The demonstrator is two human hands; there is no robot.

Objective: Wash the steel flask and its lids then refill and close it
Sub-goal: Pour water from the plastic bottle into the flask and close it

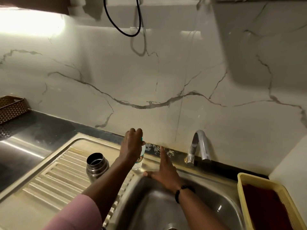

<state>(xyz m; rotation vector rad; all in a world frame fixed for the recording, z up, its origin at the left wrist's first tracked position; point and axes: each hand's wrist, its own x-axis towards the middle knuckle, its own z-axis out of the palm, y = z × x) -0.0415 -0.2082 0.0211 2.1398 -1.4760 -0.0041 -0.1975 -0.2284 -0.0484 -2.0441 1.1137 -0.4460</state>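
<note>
The steel flask [96,165] stands upright and open-mouthed on the ribbed drainboard [54,178], left of the sink basin [207,206]. No lid shows anywhere. My left hand [132,143] grips the top of a clear plastic bottle [139,161] with a teal cap, which stands at the back rim between the drainboard and the basin. My right hand [163,171] hovers over the basin's back left corner with its fingers straight and spread, holding nothing.
A chrome tap [200,146] curves over the basin's back edge. A yellow plastic basket [269,201] with something dark red inside sits at the right. A brown woven basket [11,107] stands at far left on the dark counter. A black cable [123,17] hangs on the marble wall.
</note>
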